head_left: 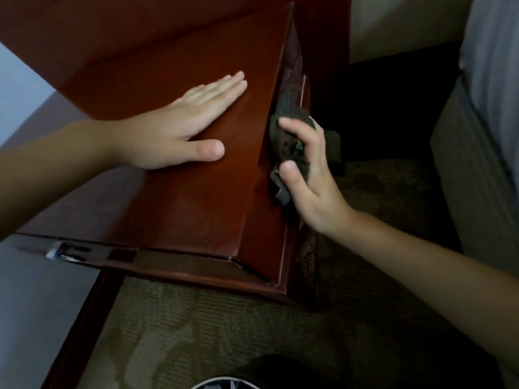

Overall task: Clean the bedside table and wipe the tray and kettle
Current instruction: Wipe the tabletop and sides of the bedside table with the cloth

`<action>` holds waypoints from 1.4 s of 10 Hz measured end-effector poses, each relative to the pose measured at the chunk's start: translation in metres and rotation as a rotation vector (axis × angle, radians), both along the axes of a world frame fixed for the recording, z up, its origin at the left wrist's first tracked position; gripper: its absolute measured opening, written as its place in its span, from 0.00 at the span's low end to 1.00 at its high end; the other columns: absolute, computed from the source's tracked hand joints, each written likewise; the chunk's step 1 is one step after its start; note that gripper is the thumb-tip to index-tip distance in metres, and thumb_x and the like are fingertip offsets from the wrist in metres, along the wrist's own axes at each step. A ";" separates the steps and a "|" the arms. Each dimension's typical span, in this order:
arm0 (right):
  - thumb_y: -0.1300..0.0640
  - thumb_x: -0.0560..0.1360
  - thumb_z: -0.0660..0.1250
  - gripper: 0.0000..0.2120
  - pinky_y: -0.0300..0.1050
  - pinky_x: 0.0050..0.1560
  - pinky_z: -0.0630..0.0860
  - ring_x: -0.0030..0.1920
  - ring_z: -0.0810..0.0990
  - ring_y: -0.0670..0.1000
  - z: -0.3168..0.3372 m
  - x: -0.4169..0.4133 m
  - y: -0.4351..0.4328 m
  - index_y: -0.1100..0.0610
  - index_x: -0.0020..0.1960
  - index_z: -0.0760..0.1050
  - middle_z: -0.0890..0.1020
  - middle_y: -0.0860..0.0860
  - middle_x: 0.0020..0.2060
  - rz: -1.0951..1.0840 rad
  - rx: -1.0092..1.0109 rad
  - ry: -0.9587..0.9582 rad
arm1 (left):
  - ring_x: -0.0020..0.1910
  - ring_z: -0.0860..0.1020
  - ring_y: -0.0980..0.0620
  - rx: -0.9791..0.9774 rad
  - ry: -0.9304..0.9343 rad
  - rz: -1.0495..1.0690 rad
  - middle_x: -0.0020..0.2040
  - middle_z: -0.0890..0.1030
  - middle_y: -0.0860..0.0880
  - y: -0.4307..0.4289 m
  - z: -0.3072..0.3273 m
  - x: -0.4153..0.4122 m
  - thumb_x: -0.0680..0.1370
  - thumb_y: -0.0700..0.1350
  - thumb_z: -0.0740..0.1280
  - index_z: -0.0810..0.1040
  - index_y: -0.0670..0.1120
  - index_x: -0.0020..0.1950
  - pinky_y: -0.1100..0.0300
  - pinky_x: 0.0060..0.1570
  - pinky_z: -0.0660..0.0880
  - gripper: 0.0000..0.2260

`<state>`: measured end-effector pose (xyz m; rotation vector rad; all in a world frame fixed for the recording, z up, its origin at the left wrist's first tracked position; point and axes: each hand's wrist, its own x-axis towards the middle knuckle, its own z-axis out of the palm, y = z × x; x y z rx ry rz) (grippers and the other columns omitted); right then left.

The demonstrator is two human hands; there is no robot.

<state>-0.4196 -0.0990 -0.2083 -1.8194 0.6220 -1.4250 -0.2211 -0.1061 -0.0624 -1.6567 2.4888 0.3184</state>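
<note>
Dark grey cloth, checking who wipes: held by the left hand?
No, the right hand grips the dark grey cloth; the left hand lies flat on the red-brown wooden table.

Left hand (179, 127): flat, palm down on the counter (182, 209) top. The four fingers are straight and close together, pointing up and to the right, with the thumb spread apart to the side.
Left forearm (61, 169): bare, enters from the left edge, wrist straight.
Right hand (306, 175): fingers and thumb curled round a dark cloth (283, 141), pressing it against the counter's right side face.
Right forearm (415, 276): bare, enters from the lower right, angled up and to the left.
</note>
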 end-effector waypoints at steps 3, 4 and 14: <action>0.42 0.78 0.51 0.21 0.63 0.70 0.58 0.70 0.61 0.62 0.031 0.016 -0.013 0.50 0.66 0.62 0.67 0.45 0.62 -0.099 0.032 -0.156 | 0.76 0.40 0.58 -0.033 0.044 -0.225 0.78 0.42 0.53 -0.005 0.001 0.004 0.71 0.75 0.44 0.39 0.50 0.77 0.60 0.74 0.39 0.43; 0.40 0.77 0.52 0.20 0.59 0.70 0.59 0.69 0.62 0.61 0.028 0.020 -0.042 0.49 0.63 0.64 0.65 0.43 0.61 -0.111 -0.074 -0.172 | 0.76 0.40 0.60 -0.007 0.018 -0.264 0.77 0.40 0.56 -0.014 0.006 0.004 0.73 0.74 0.45 0.38 0.52 0.77 0.64 0.73 0.39 0.41; 0.33 0.74 0.50 0.22 0.39 0.70 0.56 0.71 0.58 0.50 -0.014 -0.008 -0.105 0.40 0.65 0.56 0.60 0.46 0.64 0.105 0.124 0.111 | 0.77 0.52 0.50 0.054 0.042 -0.016 0.79 0.52 0.51 -0.044 0.003 0.008 0.58 0.84 0.44 0.47 0.59 0.75 0.43 0.73 0.55 0.50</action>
